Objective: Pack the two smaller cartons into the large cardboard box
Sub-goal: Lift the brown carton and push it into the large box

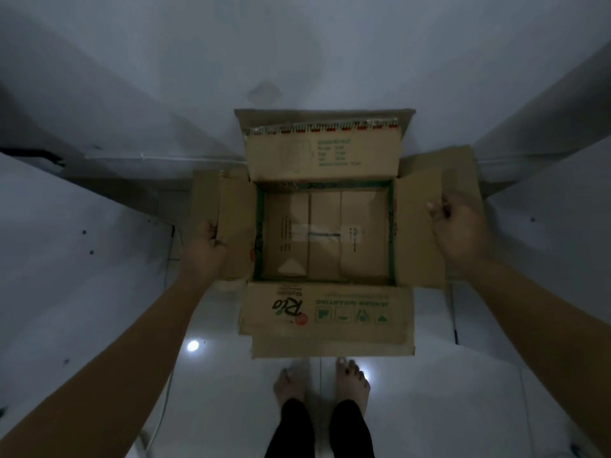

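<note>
The large cardboard box [325, 320] stands on the floor in front of me with all four top flaps folded outward. Deep inside it lie brown cardboard surfaces [325, 233] with a strip of clear tape and some print. Whether they are the smaller cartons or the box's own bottom flaps I cannot tell. My left hand [206, 249] is closed on the outer edge of the left flap [234, 226]. On the other side, the fingers of my right hand [458, 226] curl over the edge of the right flap [416, 233].
The box sits on a glossy white tiled floor [231, 391] close to a pale wall [297, 61]. My bare feet [322, 381] stand just below the near flap. Two bright light reflections lie on the tiles, and a thin cable [163, 408] runs along the left.
</note>
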